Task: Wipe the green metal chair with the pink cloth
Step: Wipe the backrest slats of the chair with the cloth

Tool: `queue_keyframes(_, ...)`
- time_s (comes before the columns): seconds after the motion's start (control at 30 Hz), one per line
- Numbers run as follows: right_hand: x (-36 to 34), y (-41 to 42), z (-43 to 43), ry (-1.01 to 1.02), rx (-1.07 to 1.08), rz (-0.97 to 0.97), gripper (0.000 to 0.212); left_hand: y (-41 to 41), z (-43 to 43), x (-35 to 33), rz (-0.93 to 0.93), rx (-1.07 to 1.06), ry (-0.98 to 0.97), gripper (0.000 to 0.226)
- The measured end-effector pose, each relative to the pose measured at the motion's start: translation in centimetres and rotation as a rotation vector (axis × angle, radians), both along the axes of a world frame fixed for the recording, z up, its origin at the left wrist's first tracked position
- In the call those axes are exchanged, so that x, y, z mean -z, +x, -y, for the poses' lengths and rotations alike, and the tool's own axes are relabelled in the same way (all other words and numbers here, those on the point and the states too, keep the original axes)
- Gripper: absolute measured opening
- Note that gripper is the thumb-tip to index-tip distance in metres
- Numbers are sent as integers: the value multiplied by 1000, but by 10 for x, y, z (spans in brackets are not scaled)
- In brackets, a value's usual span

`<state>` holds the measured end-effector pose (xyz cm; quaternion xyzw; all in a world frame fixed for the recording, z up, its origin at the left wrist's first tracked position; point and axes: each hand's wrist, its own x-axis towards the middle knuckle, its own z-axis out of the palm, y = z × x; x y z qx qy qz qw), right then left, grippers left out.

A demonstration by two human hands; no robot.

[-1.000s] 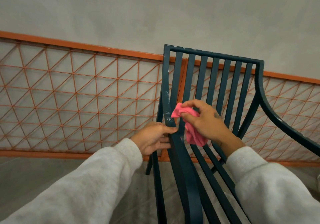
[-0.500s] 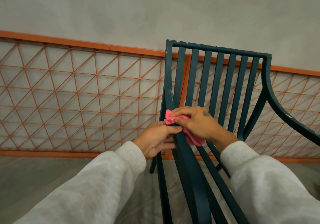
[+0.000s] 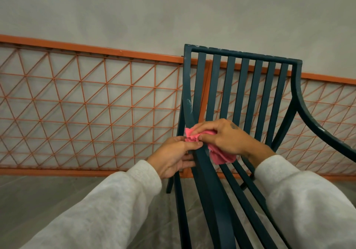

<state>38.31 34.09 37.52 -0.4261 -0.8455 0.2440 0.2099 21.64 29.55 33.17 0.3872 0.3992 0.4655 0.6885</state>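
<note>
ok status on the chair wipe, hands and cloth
Right grip holds pink cloth, pressed on green chair at its side rail. Left grip holds that rail beside the cloth. Nothing in the way.

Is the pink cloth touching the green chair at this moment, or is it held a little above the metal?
Touching. The head view shows the right hand pressing the pink cloth onto the left side bar of the green chair, with no gap between them.
</note>
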Motion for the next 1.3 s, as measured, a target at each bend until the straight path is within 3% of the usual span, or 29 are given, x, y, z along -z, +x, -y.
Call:
queue_keyframes(0.17,6,-11,-20,102,100,-10,21,-1,1,-1,-30,-2,-7,30)
queue_keyframes(0.33,-3,-26,-30,155,92,127,26,-3,-1,-1,-53,-2,-3,34)
queue_keyframes(0.6,-4,7,-13,-159,25,-62,21,-2,0,-1,-55,9,15,27)
queue_keyframes(0.8,-1,-17,-25,71,127,-42,22,-3,-1,-2,-73,19,6,26)
queue_keyframes(1.1,-9,9,-5,-249,-2,-77,19,-3,-3,0,-80,9,15,34)
queue_keyframes(1.3,-2,-23,-24,22,186,-51,23,-3,-3,0,-81,15,13,28)
